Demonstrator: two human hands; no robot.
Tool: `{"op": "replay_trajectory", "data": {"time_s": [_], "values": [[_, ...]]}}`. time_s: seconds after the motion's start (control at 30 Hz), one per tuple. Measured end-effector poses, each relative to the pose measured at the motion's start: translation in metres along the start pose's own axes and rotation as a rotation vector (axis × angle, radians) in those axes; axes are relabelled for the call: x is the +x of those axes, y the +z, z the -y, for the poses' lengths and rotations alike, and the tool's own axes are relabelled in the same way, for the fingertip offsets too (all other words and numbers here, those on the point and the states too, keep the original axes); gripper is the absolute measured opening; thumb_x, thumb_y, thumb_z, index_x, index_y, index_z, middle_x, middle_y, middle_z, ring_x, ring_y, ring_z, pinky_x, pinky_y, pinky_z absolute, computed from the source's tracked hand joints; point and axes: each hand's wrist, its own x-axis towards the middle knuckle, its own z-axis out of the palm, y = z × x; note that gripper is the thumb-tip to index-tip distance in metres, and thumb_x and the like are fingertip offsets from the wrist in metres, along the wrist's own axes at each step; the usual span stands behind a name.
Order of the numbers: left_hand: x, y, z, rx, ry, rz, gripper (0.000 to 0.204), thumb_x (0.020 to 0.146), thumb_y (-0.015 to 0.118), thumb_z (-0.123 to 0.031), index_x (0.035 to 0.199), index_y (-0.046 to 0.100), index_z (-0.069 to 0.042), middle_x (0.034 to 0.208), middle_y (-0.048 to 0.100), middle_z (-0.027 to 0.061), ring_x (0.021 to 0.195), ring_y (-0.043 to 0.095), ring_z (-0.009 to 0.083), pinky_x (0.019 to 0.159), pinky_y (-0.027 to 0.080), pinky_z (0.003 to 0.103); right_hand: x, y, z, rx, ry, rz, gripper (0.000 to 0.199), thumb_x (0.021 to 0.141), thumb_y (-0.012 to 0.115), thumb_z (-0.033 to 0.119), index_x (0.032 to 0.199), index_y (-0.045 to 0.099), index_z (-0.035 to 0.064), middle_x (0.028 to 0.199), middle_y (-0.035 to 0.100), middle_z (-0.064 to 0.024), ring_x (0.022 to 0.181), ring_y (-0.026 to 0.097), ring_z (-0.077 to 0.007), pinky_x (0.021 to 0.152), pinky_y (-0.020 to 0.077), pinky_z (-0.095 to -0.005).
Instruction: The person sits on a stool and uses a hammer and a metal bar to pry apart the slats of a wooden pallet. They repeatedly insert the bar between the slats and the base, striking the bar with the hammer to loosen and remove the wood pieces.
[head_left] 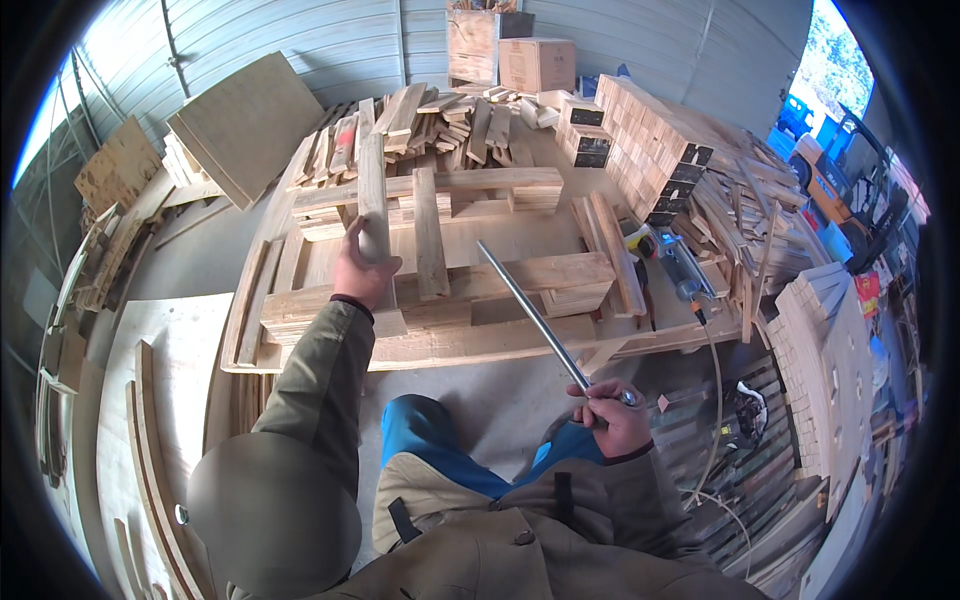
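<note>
- Wooden frame (530,275) lies on the surface (430,354) in front of the person, its near and far beams running roughly side to side and short wood pieces stacked under their ends.
- Loose boards (430,135) are heaped beyond the far beam, pointing in several directions.
- Stacked wood blocks (650,140) make a tall, neat block toward the surface's right side, behind the frame.
- Pale plank (371,185) points away from the person over the left half of the frame; the left hand (362,270) grasps its near end, thumb on one side. Whether that end is raised or resting, I cannot tell.
- Second plank (427,225) lies across both beams, just right of the pale one.
- Metal rod (535,322) slants up and leftward from the right hand (615,415), whose fingers are clenched round its lower end; the far tip shows over the near beam.
- Power tool (683,268) sits near the surface's right edge, a thin hose running down from it.
</note>
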Motion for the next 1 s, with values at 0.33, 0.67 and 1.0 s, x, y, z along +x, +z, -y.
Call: {"op": "replay_trajectory", "data": {"time_s": [0.33,0.67,1.0], "values": [[0.015,0.033,-0.034,-0.192,-0.247,0.124,0.051,0.086,0.078,-0.004,0.132,0.064,0.011,0.105,0.076,0.0128,0.089,0.072,0.017,0.08,0.058,0.03,-0.005,-0.023,0.008,0.055,-0.031,-0.042,0.013,0.088,0.056,-0.007,0.096,0.066,-0.0021,0.116,0.068,-0.0366,0.068,0.066,-0.0212,0.077,0.0614,-0.0387],[0.023,0.081,-0.053,-0.079,-0.257,0.164,0.074,0.081,0.074,-0.005,0.148,0.048,0.012,0.108,0.075,0.0203,0.094,0.075,0.0238,0.081,0.059,0.034,-0.011,-0.051,0.009,0.102,-0.022,-0.08,0.011,0.087,0.057,-0.007,0.094,0.064,-0.0023,0.087,0.07,-0.0255,0.089,0.073,-0.0304,0.076,0.063,-0.0418],[0.006,0.13,-0.099,0.591,-0.057,0.225,0.069,0.081,0.072,-0.028,0.143,0.058,0.0,0.116,0.074,0.0235,0.109,0.072,0.0386,0.095,0.056,0.046,-0.013,-0.058,0.008,0.093,0.0,-0.094,0.012,0.085,0.056,-0.008,0.094,0.062,-0.0031,0.115,0.068,-0.0383,0.068,0.066,-0.0223,0.077,0.0616,-0.0412]]}}
